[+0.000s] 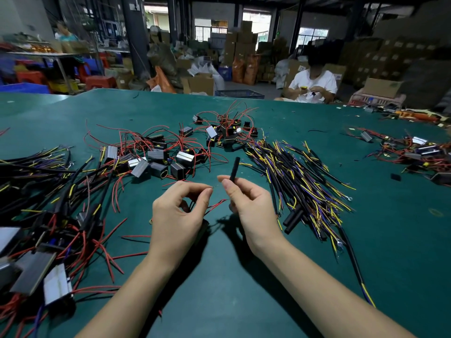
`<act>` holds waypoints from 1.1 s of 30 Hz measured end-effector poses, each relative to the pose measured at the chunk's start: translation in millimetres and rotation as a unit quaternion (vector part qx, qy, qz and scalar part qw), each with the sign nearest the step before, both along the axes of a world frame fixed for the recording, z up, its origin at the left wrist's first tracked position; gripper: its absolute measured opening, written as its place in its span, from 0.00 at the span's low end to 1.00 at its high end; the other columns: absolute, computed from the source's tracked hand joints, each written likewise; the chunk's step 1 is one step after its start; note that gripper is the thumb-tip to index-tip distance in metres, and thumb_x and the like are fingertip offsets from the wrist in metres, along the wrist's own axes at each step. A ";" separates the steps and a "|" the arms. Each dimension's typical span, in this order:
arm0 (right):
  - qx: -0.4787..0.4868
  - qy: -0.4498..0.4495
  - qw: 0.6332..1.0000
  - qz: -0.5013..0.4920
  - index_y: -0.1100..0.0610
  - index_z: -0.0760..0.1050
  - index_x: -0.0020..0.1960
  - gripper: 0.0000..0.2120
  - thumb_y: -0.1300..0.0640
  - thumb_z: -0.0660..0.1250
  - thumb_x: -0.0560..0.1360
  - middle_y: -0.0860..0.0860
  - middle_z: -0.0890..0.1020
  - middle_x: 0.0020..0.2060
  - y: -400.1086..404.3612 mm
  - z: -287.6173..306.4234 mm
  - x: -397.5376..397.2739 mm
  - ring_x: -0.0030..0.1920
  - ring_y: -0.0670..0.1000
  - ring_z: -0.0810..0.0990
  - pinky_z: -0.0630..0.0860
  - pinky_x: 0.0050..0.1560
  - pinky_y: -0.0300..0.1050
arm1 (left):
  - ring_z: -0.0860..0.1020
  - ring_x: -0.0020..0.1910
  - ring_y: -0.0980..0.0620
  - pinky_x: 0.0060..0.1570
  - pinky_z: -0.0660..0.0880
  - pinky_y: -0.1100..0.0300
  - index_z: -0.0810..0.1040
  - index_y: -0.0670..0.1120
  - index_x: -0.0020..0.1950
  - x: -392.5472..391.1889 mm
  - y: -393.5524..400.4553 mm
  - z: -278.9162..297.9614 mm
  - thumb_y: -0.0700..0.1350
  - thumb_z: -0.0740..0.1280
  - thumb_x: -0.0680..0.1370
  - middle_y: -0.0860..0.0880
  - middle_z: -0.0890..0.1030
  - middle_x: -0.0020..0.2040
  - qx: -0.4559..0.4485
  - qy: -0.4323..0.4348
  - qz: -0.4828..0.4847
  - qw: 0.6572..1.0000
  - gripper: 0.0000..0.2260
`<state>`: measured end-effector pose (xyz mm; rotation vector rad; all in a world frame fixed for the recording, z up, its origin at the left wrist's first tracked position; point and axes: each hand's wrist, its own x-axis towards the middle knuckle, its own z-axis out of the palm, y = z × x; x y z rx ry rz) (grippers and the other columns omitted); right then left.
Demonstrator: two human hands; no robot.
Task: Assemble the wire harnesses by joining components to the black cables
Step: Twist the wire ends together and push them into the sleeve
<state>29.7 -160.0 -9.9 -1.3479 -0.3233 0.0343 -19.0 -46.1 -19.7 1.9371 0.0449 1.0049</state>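
Green tabletop (244,289) carries loose parts on every side, and both hands are raised just above it near the middle. Right hand (253,211) pinches a black cable (234,168) between thumb and forefinger; the cable stands nearly upright, its far end poking up past the fingertips. Left hand (178,215) has thumb and forefinger pinched together on a thin wire tip, just beside the right thumb, and a red wire (214,206) runs down between the two palms. What hangs under the left palm is dark and hard to make out.

Right of the hands lies a pile of black cables (300,181) with yellow and purple leads fanning out. Far of the hands sits a heap of small grey-and-black boxes (158,162) with red wires, and a second heap (227,132) lies farther off. More cables and boxes (48,215) crowd the left edge, with larger boxes (44,272) near the left corner. Another cluster (415,150) lies at the far right.

Beyond the tabletop a person in a white shirt (314,84) sits working, with stacked cartons (244,45) behind
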 end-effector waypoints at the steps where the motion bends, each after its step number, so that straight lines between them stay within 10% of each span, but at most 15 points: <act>1: 0.008 0.005 1.000 -0.001 0.55 0.82 0.46 0.06 0.61 0.66 0.77 0.42 0.75 0.28 -0.9 0.3 0.8 0.28 0.41 0.68 0.64 0.32 0.31 | 0.78 0.39 0.56 0.38 0.72 0.61 0.83 0.46 0.42 -0.3 -0.4 0.1 0.38 0.71 0.74 0.52 0.82 0.39 0.000 0.000 0.001 1.000 0.04; 13: 0.120 0.066 0.989 0.052 0.55 0.69 0.47 0.03 0.60 0.60 0.80 0.54 0.86 0.47 -8.8 6.5 9.1 0.38 0.48 0.82 0.75 0.33 0.34 | 0.78 0.39 0.58 0.39 0.70 0.68 0.82 0.45 0.42 0.2 -1.2 2.3 0.37 0.71 0.74 0.52 0.82 0.38 -0.019 -0.013 0.014 1.000 0.04; 19: 0.128 0.069 0.989 0.037 0.56 0.80 0.41 0.04 0.56 0.69 0.68 0.47 0.76 0.30 -7.5 4.8 9.6 0.30 0.43 0.69 0.66 0.32 0.33 | 0.78 0.40 0.58 0.41 0.67 0.73 0.83 0.43 0.41 2.6 -1.0 1.7 0.36 0.72 0.72 0.52 0.82 0.38 -0.015 -0.020 0.017 1.000 0.03; 33: 0.077 0.041 0.996 0.016 0.59 0.79 0.42 0.10 0.53 0.70 0.66 0.49 0.80 0.31 -11.3 1.4 12.8 0.31 0.44 0.73 0.69 0.34 0.35 | 0.77 0.38 0.56 0.42 0.70 0.69 0.82 0.44 0.38 1.4 -1.2 0.8 0.36 0.73 0.72 0.51 0.80 0.36 0.003 -0.025 -0.009 1.000 0.05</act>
